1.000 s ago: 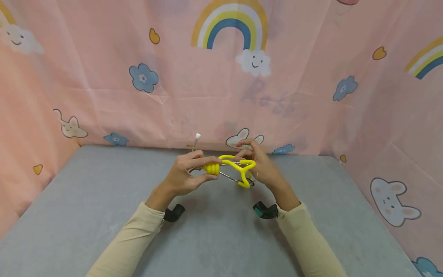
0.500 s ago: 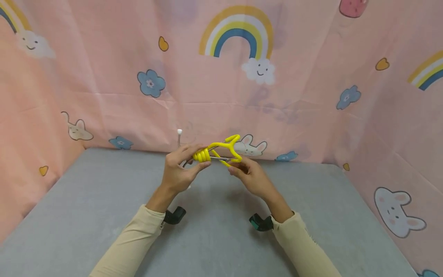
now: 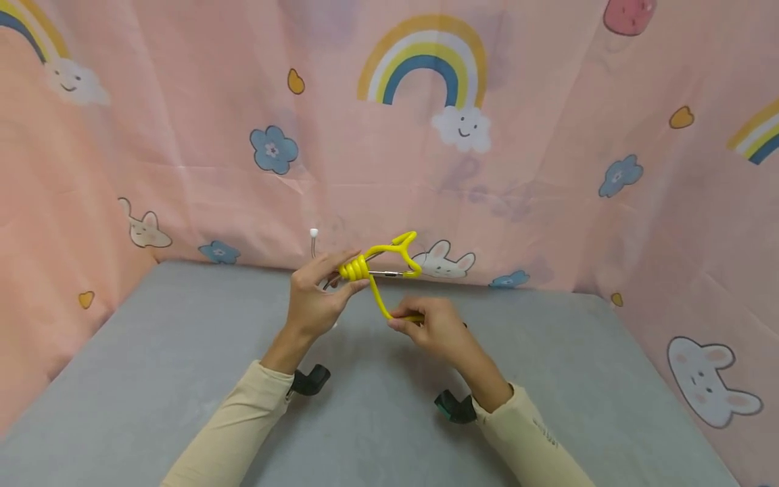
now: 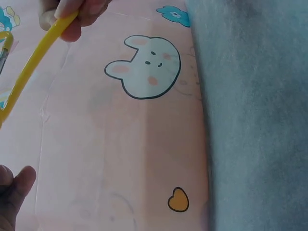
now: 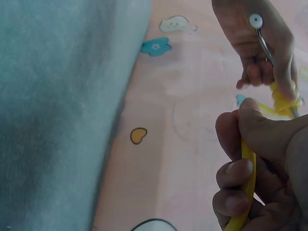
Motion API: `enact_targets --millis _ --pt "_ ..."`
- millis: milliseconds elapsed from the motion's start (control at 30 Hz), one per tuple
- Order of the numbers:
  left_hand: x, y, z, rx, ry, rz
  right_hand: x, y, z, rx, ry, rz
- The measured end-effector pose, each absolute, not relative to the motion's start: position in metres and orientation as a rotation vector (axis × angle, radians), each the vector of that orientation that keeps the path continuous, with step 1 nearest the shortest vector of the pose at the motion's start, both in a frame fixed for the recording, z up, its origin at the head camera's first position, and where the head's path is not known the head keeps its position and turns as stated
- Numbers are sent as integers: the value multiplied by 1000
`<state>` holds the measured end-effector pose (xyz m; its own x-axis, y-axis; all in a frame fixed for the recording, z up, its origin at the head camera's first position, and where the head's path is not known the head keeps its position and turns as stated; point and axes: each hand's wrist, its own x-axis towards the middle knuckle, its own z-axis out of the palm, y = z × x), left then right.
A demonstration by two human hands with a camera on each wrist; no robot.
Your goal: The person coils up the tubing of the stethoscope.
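Note:
A stethoscope with yellow tubing (image 3: 377, 297) is held up above the table between both hands. My left hand (image 3: 313, 297) pinches the yellow coil (image 3: 355, 268) wound round its metal ear tubes, thumb below and fingers above. Beyond the coil, the yellow fork (image 3: 404, 251) points right. A white ear tip (image 3: 314, 232) sticks up behind the left hand. Lower and to the right, my right hand (image 3: 438, 328) grips the loose length of tube, which the right wrist view shows running through its curled fingers (image 5: 233, 168). The chest piece is mostly hidden by the right hand.
The grey table (image 3: 377, 419) stretches under both forearms. A pink printed cloth (image 3: 231, 88) hangs behind it and at both sides. Black wrist mounts (image 3: 456, 407) jut inward from the sleeves.
My right hand has left the fork end, taken the loose tube and drawn it down, away from the coil. The left hand has shifted slightly left and turned the fork upward, keeping its pinch.

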<state>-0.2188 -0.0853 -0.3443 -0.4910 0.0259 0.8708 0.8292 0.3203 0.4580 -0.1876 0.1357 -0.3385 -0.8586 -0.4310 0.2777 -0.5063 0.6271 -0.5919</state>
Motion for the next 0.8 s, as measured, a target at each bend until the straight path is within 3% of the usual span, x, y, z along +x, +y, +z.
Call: enact_targets --millis 800 --pt "-219 -89 -344 -610 -1949 -1222 -169 127 -322 960 -2721 867"
